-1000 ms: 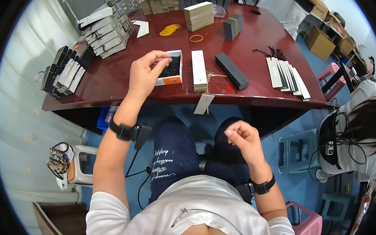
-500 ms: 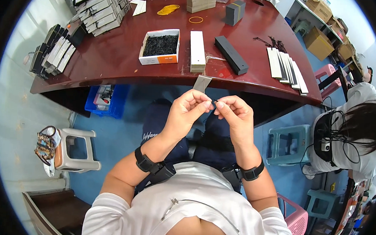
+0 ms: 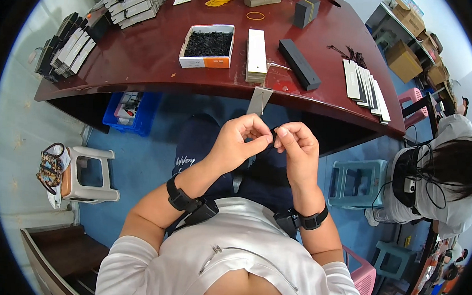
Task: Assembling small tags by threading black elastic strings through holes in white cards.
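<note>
In front of my lap, just below the table edge, my left hand [image 3: 246, 141] and my right hand [image 3: 298, 149] are closed in pinches, fingertips almost meeting. A short dark bit of what looks like black cord [image 3: 275, 129] shows between them; the rest is hidden by the fingers. Just beyond, a grey plate [image 3: 259, 101] with a thin wire on it juts down from the table edge. Behind it lies a stack of white card tags [image 3: 256, 51]. Left of the stack stands an open box [image 3: 204, 62] full of tangled black cords.
A long black box [image 3: 299, 64] lies right of the stack. Fanned tags with black cords [image 3: 364, 90] are at the table's right end. Boxes are piled at the far left [image 3: 131, 3]. Stools [image 3: 358, 183] stand both sides; a person [image 3: 432, 174] sits at right.
The view has shifted slightly, so the table sits higher in it. Both hands stay pinched together, with fingertips moved slightly; the grey plate still hangs at the table edge.
</note>
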Motion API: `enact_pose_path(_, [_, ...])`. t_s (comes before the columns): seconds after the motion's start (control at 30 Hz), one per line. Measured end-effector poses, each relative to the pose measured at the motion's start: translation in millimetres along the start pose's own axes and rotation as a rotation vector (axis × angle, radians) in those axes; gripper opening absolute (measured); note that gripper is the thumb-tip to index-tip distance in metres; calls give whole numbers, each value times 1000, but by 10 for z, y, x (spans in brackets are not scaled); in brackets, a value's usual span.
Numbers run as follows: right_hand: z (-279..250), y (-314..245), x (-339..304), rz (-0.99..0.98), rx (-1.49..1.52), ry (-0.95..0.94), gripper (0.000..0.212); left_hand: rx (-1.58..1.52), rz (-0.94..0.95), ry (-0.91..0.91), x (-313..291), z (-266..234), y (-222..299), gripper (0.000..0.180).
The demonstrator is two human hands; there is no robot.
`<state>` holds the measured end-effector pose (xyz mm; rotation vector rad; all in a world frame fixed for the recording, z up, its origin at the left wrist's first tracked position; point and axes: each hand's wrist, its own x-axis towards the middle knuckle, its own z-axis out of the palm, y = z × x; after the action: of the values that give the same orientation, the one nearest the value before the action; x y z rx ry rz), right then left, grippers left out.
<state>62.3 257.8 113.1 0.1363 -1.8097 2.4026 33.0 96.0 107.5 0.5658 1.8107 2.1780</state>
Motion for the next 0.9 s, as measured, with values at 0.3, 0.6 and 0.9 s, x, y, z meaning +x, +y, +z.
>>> enact_pose_path(0.3, [45, -29, -93, -32, -123, 48, 9, 100, 188, 144, 24, -1, -50, 7])
enact_pose_path(0.6, [21, -21, -103, -30, -158, 44, 10, 148, 238, 157, 27, 24, -56, 7])
enact_pose_path(0.9, [25, 12, -102, -44, -199, 54, 10, 317, 304, 187, -5, 52, 15, 8])
